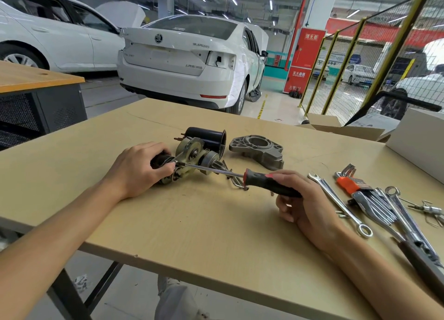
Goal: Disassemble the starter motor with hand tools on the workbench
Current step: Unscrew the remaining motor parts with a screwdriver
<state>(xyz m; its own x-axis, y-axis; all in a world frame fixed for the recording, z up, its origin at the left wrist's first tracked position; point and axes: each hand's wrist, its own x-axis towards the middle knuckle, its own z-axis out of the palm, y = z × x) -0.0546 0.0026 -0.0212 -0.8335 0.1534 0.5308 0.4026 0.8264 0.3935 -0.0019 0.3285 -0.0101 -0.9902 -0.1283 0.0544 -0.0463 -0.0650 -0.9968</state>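
The left hand (141, 168) grips the starter motor (189, 157) lying on the counter (216, 235), its fingers hiding the motor's left end. The right hand (302, 199) clasps the screwdriver (240, 175), tip at the motor. The white sedan's (187, 60) boot reads "SUPERB"; the red cabinet's (305, 60) characters are blurred.

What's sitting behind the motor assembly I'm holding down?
Directly behind the motor assembly lies a black cylindrical housing on its side, open end facing right; its inside isn't visible. Right of it rests the grey end bracket. The left hand covers the assembly's left end.
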